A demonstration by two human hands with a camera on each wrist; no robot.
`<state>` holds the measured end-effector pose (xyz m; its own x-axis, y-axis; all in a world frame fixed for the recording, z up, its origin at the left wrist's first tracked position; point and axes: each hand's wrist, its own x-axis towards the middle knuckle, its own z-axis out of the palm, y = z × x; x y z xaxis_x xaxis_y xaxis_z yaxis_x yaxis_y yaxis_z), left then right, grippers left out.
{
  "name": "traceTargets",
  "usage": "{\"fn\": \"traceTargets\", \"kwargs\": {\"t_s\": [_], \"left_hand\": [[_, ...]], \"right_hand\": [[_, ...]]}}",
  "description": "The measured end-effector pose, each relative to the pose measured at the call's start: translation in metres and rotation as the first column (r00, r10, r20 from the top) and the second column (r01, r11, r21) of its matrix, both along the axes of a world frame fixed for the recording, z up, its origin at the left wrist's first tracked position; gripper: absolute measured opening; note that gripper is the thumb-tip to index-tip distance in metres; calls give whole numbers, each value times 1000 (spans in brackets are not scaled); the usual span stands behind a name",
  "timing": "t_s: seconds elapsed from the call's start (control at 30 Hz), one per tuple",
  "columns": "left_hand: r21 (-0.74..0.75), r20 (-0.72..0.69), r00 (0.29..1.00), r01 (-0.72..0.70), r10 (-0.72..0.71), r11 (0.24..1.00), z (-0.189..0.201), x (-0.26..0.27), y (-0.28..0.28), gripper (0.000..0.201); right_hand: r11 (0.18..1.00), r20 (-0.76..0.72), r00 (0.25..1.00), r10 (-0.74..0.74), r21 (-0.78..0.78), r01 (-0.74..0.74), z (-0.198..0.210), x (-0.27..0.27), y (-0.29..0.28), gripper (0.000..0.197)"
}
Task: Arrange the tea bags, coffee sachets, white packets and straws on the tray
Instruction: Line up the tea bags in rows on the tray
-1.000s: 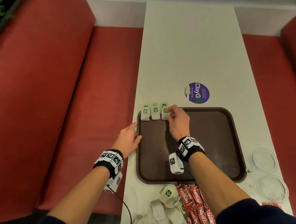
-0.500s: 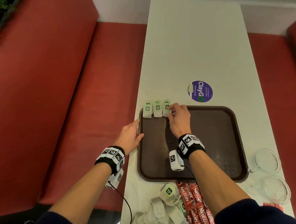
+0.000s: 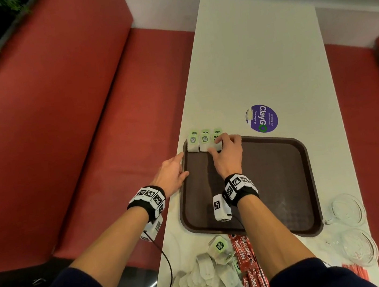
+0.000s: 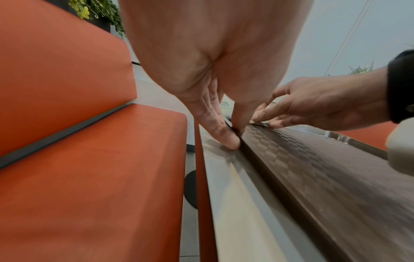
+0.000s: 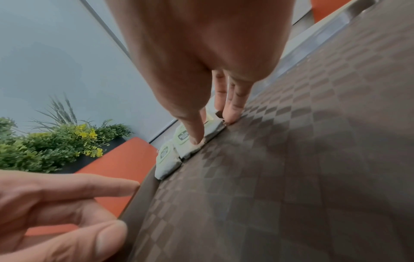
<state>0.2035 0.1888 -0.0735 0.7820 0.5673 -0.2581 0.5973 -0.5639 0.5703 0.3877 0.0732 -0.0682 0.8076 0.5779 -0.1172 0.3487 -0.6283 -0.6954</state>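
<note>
Nearest, the loose tea bags (image 3: 209, 280) and coffee sachets (image 3: 246, 257) lie in a heap off the tray (image 3: 275, 179), so most of the job is left. Left hand (image 3: 171, 174), fingers straight, rests against the tray's left rim. Right hand (image 3: 228, 157) pinches the third tea bag (image 3: 217, 137) beside two placed bags (image 3: 204, 142) at the far left corner. Straws and white packets: can't make them out.

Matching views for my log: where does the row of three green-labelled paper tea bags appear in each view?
Head: green-labelled paper tea bags in the far left corner of the brown plastic tray, at the right hand.
Left wrist: nearly hidden behind the left hand; perhaps one label shows.
Right wrist: centre-left, at the fingers.
Shared landmark: the tray's rim.
</note>
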Motion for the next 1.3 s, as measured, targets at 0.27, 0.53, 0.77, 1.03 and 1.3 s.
{"fn": "traceTargets", "kwargs": {"t_s": [0.27, 0.53, 0.77, 1.03, 1.3], "left_hand": [[35, -64, 997, 48, -46, 998, 17, -5, -2, 63], [187, -23, 971, 240, -240, 953, 91, -101, -52, 29], [156, -203, 902, 414, -381, 897, 85, -206, -133, 36], [83, -186, 952, 262, -243, 962, 55, -254, -193, 53], [-74, -167, 984, 56, -68, 996, 35, -241, -214, 57]], "right_hand": [[999, -30, 999, 30, -14, -31, 24, -5, -9, 23], [929, 17, 929, 369, 21, -369, 89, -66, -90, 5], [746, -86, 748, 658, -56, -664, 87, -154, -170, 6], [469, -69, 510, 857, -306, -829, 73, -227, -187, 45], [423, -73, 489, 869, -403, -812, 52, -249, -200, 53]]}}
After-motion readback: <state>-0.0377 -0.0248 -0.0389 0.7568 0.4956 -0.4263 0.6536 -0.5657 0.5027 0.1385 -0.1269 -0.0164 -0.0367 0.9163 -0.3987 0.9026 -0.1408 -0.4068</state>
